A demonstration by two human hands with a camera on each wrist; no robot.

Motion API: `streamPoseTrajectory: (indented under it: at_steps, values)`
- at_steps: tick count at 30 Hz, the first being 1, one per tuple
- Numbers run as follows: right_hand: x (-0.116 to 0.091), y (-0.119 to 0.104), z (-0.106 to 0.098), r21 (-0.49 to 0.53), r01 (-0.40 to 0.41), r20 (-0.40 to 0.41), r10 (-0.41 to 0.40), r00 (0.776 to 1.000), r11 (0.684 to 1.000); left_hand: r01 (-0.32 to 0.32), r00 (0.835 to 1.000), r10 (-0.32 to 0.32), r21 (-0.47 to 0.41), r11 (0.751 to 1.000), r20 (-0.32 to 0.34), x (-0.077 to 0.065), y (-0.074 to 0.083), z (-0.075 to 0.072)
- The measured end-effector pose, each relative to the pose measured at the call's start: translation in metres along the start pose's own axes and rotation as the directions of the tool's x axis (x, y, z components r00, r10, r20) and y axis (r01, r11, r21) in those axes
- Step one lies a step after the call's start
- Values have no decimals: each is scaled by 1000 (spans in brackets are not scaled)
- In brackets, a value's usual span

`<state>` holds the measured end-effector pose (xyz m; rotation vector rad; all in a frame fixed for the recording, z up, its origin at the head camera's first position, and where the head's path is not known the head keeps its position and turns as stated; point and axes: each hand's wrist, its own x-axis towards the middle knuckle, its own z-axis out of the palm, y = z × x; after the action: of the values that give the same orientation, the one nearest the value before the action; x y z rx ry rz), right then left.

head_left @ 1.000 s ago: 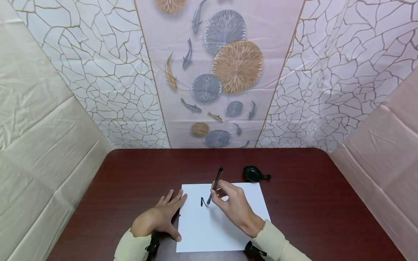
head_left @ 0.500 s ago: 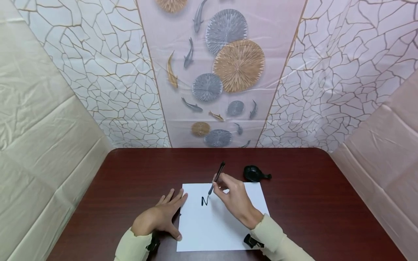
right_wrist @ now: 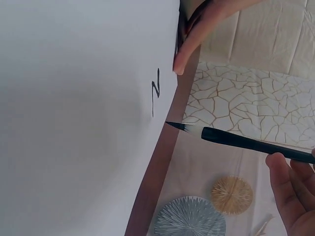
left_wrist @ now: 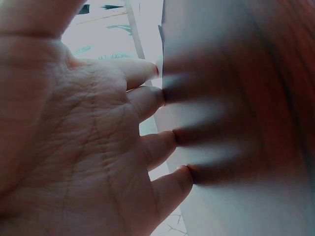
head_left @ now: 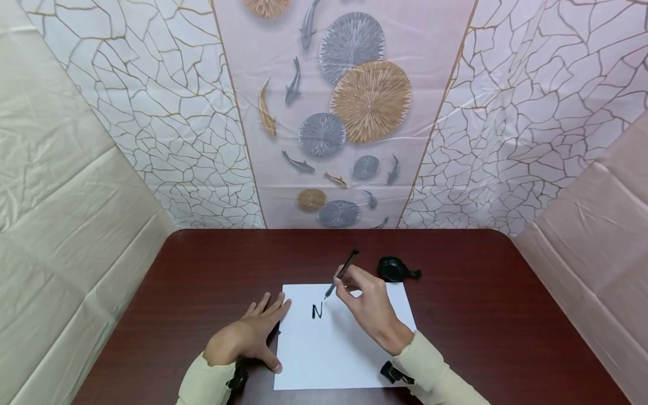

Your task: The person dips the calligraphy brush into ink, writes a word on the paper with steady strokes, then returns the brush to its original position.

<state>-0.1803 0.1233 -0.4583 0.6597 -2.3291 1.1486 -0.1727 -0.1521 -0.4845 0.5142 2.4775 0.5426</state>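
Observation:
My right hand point(head_left: 372, 304) pinches a dark-handled writing brush point(head_left: 346, 266) between thumb and fingers above the paper. In the right wrist view the brush point(right_wrist: 246, 141) shows a white tuft with a black, inked tip. A black letter N point(head_left: 316, 310) stands on the white sheet of paper point(head_left: 324, 360), just left of the brush tip. My left hand point(head_left: 248, 337) lies with fingers spread at the paper's left edge, thumb and a fingertip touching the sheet. The left wrist view shows its palm point(left_wrist: 83, 142) and fingertips resting on the surface.
A small black dish with a short handle point(head_left: 392, 269) sits just beyond the paper's far right corner. The dark red-brown table point(head_left: 481, 315) reaches back to a patterned cloth backdrop point(head_left: 324, 185). Beige cloth point(head_left: 66, 225) hangs on both sides.
The right hand has drawn the N's last upright stroke, then lifted the brush and moved slightly up and right. My left hand has stayed in place.

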Motion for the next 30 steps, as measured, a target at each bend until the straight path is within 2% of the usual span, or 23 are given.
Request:
streamPoseTrajectory:
  at_steps: [13, 24, 30]
  values:
    - [-14, 3, 0, -1, -1, -12, 1, 1000, 1000, -5, 1000, 5, -14, 1000, 16, 0, -2, 0]
    - [-17, 0, 2, -4, -26, 8, 26, 1000, 1000, -2, 1000, 3, -23, 1000, 11, -1, -1, 1]
    - [-19, 1, 0, 9, -5, 14, 5, 1000, 1000, -8, 1000, 8, -19, 1000, 5, 0, -1, 0]
